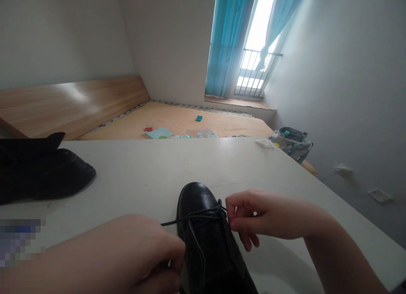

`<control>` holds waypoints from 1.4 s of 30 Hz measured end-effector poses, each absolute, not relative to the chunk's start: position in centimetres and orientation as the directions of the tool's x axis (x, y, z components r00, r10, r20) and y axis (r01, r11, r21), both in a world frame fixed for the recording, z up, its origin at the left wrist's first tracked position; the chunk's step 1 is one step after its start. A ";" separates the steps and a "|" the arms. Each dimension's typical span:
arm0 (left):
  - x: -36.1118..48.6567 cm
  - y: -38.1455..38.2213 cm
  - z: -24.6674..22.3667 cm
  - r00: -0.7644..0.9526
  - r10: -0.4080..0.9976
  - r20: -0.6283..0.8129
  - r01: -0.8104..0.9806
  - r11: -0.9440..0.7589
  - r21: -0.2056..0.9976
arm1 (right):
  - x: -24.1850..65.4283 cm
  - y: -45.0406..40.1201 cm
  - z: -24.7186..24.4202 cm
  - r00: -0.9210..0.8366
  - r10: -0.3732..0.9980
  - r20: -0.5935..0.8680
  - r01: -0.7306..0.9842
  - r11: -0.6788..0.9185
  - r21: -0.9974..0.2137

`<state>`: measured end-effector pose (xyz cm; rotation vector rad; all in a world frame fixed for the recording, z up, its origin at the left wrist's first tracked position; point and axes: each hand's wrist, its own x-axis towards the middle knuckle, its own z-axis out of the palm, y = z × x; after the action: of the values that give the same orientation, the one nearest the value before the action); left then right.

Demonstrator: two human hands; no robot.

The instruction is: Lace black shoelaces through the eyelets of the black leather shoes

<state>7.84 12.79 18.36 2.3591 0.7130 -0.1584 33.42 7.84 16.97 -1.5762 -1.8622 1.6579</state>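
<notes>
A black leather shoe [211, 239] lies on the white table [133, 167] at the lower centre, its toe pointing away from me. A dark lace [173, 222] stretches across the shoe from the eyelets on its right side toward my left hand [158, 251], whose fingers are curled at the shoe's left side and partly hidden. On the right, my right hand [249, 218] is beside the eyelets with thumb and forefinger pinched at the lace; the exact hold is hard to see.
Another black shoe [47, 173] stands at the table's left. A small white packet [265, 143] lies near the far right corner. Beyond the table are a bed [177, 112] with small items and a bag [293, 144].
</notes>
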 end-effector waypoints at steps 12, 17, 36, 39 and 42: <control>7.3 13.3 20.4 0.772 0.585 -0.250 0.619 -0.601 0.506 | 33.2 8.0 17.6 -0.522 0.741 -0.424 0.475 -0.161 -0.865; 7.1 13.5 21.0 0.742 0.634 -0.216 0.640 -0.576 0.508 | 33.2 7.8 17.4 -0.528 0.746 -0.406 0.473 -0.138 -0.870; 7.8 13.5 20.4 0.719 0.629 -0.295 0.686 -0.576 0.444 | 33.2 7.9 17.4 -0.510 0.751 -0.420 0.505 -0.133 -0.853; 7.7 13.1 19.9 0.735 0.610 -0.295 0.672 -0.600 0.433 | 33.2 8.0 17.4 -0.520 0.740 -0.426 0.508 -0.133 -0.851; 7.8 12.9 19.0 0.769 0.576 -0.277 0.634 -0.635 0.441 | 33.2 7.9 17.6 -0.532 0.745 -0.403 0.542 -0.066 -0.837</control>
<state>7.77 12.93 18.96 2.4387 0.9061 -0.1484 33.15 7.85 17.62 -1.4118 -2.0123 1.6468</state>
